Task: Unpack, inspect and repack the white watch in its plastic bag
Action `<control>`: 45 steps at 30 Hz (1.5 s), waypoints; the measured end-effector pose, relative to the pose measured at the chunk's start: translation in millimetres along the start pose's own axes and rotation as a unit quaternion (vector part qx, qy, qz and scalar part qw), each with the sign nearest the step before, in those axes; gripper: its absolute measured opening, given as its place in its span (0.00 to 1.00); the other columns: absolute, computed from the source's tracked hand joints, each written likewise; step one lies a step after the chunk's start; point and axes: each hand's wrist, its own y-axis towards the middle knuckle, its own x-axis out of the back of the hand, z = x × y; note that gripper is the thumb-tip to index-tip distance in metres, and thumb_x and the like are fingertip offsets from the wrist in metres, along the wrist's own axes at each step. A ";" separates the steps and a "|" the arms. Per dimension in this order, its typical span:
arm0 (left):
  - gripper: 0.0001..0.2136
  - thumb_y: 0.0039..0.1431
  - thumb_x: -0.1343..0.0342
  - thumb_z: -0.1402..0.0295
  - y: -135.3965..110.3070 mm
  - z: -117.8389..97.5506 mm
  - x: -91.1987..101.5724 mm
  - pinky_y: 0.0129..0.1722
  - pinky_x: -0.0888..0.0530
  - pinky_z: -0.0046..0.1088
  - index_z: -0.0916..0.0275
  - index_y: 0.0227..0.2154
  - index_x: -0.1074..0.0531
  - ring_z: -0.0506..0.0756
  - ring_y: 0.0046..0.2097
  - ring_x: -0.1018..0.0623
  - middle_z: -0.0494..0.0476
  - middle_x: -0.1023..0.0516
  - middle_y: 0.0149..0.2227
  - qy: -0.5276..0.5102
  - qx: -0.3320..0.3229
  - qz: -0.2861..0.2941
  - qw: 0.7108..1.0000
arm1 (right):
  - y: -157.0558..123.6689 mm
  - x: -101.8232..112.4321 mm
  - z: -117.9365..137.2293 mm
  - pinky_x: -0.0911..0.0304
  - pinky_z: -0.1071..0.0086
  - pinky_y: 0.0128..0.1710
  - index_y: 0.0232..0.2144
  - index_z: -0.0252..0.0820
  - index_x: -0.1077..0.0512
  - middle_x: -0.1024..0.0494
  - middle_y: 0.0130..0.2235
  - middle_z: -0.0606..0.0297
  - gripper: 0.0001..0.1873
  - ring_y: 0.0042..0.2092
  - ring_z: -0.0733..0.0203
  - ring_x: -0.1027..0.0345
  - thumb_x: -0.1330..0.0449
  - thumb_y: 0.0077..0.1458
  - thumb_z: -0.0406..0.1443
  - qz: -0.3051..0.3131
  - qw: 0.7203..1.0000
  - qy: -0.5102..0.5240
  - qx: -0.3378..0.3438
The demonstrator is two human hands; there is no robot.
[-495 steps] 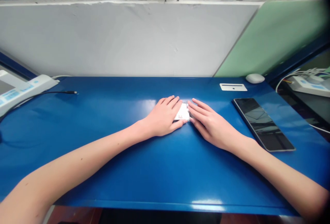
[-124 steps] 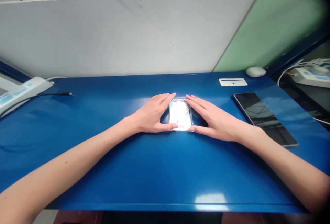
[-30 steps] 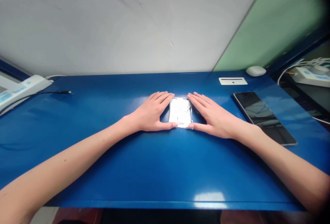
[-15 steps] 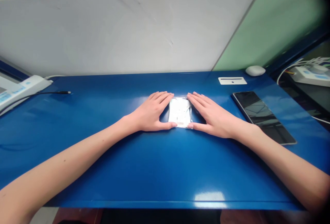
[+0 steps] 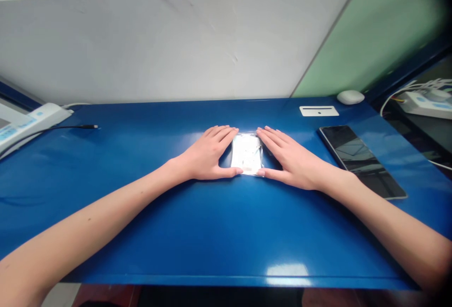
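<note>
A small, flat white packet, seemingly in clear shiny plastic, lies near the middle of the blue table. My left hand is at its left side, thumb and fingertips touching its left corners. At the right side, my right hand mirrors this, with its fingertips at the far right corner and its thumb at the near one. Both hands rest with palms down and fingers stretched out, thumbs apart from the fingers. Glare on the packet washes out any print.
Right of my right hand lies a dark phone. Behind it are a white card with a black slot and a white rounded case. A black cable and a white power strip lie at the left. A grey panel stands behind the table.
</note>
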 end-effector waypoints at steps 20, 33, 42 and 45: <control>0.43 0.58 0.48 0.42 0.1 0.0 -0.1 0.66 0.46 0.49 0.71 0.66 0.47 0.69 0.68 0.42 0.73 0.42 0.67 0.003 0.000 0.004 1.000 | 0.0 -0.7 -0.3 0.51 0.43 0.66 0.69 0.27 0.53 0.48 0.69 0.40 0.51 0.70 0.38 0.58 0.49 0.59 0.59 -0.011 1.000 0.014 0.004; 0.43 0.58 0.48 0.43 0.8 -1.2 0.9 0.66 0.46 0.48 0.72 0.66 0.47 0.69 0.68 0.42 0.74 0.42 0.66 0.005 0.002 0.006 1.000 | 0.5 -1.7 -1.0 0.50 0.44 0.66 0.69 0.28 0.53 0.48 0.69 0.41 0.51 0.70 0.38 0.57 0.48 0.58 0.58 -0.012 1.000 0.012 0.004; 0.44 0.58 0.49 0.42 0.4 -1.6 1.3 0.66 0.46 0.48 0.72 0.66 0.48 0.69 0.68 0.42 0.74 0.42 0.67 0.001 0.006 0.011 1.000 | -0.2 -3.0 -2.4 0.51 0.44 0.66 0.69 0.29 0.54 0.48 0.69 0.41 0.51 0.70 0.38 0.58 0.47 0.58 0.58 -0.014 1.000 0.018 0.003; 0.44 0.58 0.49 0.42 0.2 -0.8 1.0 0.66 0.46 0.49 0.71 0.66 0.48 0.69 0.68 0.42 0.74 0.42 0.67 0.004 0.007 0.010 1.000 | -0.2 -2.4 -1.9 0.51 0.44 0.66 0.69 0.28 0.53 0.48 0.69 0.42 0.51 0.70 0.38 0.58 0.48 0.58 0.59 -0.011 1.000 0.018 0.003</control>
